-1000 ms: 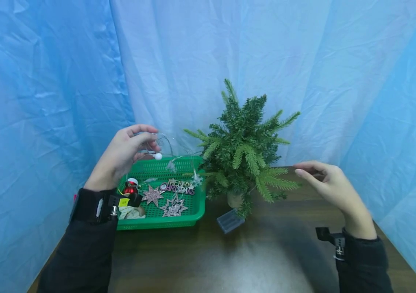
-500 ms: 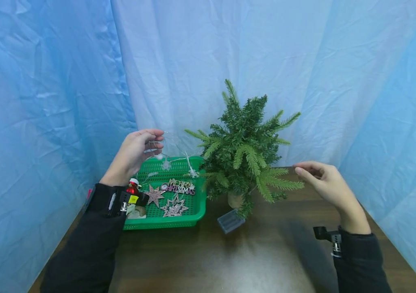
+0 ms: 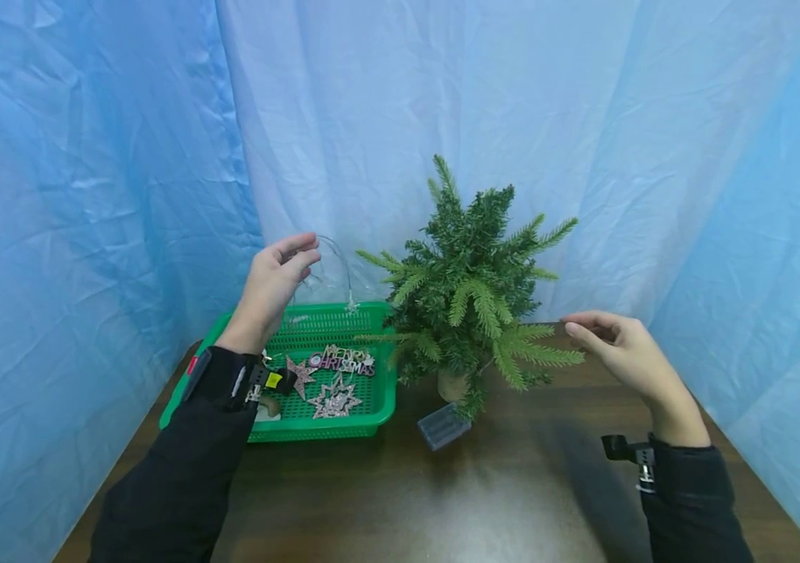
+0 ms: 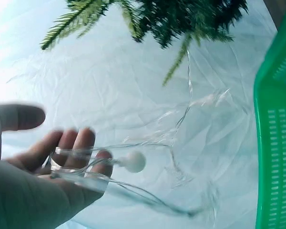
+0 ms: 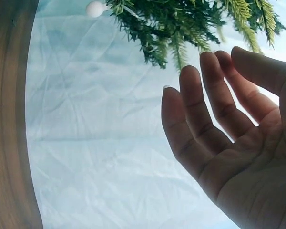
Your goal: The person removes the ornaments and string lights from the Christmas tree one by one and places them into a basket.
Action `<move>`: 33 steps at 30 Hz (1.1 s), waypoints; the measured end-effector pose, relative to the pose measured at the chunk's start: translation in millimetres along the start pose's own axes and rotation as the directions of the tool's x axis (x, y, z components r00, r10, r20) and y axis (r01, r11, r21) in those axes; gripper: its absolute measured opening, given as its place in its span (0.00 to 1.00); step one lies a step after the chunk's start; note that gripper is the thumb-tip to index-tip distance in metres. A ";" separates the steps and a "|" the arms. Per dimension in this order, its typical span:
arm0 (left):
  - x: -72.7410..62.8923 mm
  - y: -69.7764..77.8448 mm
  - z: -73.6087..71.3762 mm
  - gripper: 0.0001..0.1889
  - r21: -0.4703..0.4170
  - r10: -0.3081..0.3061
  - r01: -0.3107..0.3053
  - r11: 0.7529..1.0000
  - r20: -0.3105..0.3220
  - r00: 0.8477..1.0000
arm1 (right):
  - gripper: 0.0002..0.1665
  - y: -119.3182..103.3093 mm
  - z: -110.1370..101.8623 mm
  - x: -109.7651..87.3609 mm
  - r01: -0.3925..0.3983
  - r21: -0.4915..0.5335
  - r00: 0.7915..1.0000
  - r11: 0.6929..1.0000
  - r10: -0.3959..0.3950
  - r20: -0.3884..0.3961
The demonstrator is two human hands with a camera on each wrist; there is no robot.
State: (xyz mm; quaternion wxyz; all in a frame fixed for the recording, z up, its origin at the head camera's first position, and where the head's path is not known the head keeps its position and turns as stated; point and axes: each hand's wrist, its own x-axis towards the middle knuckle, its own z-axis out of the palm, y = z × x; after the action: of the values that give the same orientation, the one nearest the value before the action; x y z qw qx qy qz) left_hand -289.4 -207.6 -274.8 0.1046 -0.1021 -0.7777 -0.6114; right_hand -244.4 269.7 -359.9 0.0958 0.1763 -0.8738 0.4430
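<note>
My left hand (image 3: 267, 285) is raised above the green basket's left part. It holds a clear-wired string of fairy lights (image 4: 152, 144), whose loops run across its curled fingers while the thumb stands apart. A round white bulb (image 4: 135, 162) hangs beside the fingertips, and other bulbs are blurred. The wire leads toward a small artificial Christmas tree (image 3: 473, 289) in the middle. To the tree's right, my right hand (image 3: 625, 356) hovers near the lower branches, fingers loosely bent, holding nothing. Another white ball bulb (image 5: 95, 9) shows by the tree in the right wrist view.
The green basket (image 3: 387, 414) left of the tree contains a Merry Christmas sign (image 3: 342, 360), glittery star ornaments (image 3: 335, 399) and other pieces partly hidden by my left sleeve. A clear-grey battery box (image 3: 444, 427) lies before the tree's base. Blue-white cloth (image 3: 343, 117) encloses the table.
My left hand has shifted right and slightly up, carrying the fairy lights, and the loose wire now arcs higher. My right hand has barely moved.
</note>
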 end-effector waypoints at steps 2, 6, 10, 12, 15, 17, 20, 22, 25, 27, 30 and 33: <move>-0.6 -2.4 2.4 0.25 0.073 0.007 -0.009 0.997 0.035 0.999 | 0.22 0.0 0.2 0.7 0.002 -0.003 1.000 1.000 -0.002 0.007; -1.1 -11.4 11.5 0.25 0.191 -0.010 -0.017 0.981 0.141 0.990 | 0.24 1.7 0.5 4.1 -0.012 0.012 1.000 1.000 0.012 0.025; -0.6 -26.4 26.3 0.26 0.291 -0.040 -0.028 0.956 0.225 0.974 | 0.29 8.1 4.3 11.0 -0.067 0.063 0.997 0.996 0.065 0.029; -0.7 -35.0 34.5 0.25 0.342 -0.038 -0.053 0.938 0.254 0.967 | 0.33 12.8 8.3 15.4 -0.101 0.092 0.995 0.991 0.098 0.028; -0.8 -47.3 45.2 0.24 0.397 -0.018 -0.103 0.912 0.291 0.957 | 0.36 20.0 15.9 21.8 -0.127 0.136 0.992 0.983 0.123 0.039; -0.9 -53.8 51.0 0.22 0.395 -0.019 -0.113 0.912 0.314 0.949 | 0.36 24.4 20.9 25.8 -0.129 0.163 0.991 0.978 0.122 0.056; 0.9 -61.7 58.9 0.21 0.369 -0.038 -0.091 0.925 0.327 0.944 | 0.35 29.9 27.0 31.9 -0.115 0.224 0.991 0.968 0.097 0.089; 3.6 -65.7 63.8 0.20 0.366 -0.055 -0.071 0.928 0.324 0.945 | 0.35 32.6 29.8 36.0 -0.114 0.255 0.990 0.960 0.088 0.111; 11.0 -72.0 70.6 0.21 0.389 -0.070 -0.064 0.919 0.321 0.944 | 0.36 34.6 33.5 41.7 -0.123 0.282 0.988 0.951 0.089 0.129; 17.5 -76.6 74.4 0.22 0.413 -0.084 -0.059 0.909 0.320 0.944 | 0.37 35.2 36.1 45.5 -0.128 0.295 0.986 0.947 0.090 0.141; 27.6 -83.8 79.1 0.22 0.453 -0.114 -0.040 0.891 0.307 0.945 | 0.36 35.6 40.5 51.5 -0.130 0.305 0.985 0.943 0.087 0.150; 35.7 -90.0 82.1 0.23 0.476 -0.140 -0.018 0.879 0.294 0.946 | 0.37 35.2 44.3 57.7 -0.135 0.316 0.983 0.939 0.088 0.159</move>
State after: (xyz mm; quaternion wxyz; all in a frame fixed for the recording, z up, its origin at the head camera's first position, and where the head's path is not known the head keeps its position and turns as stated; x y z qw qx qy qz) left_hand -352.5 -147.5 -367.1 -0.0204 -0.1464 -0.9123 -0.3818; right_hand -311.9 240.2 -393.3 -0.0227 0.1711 -0.8017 0.5722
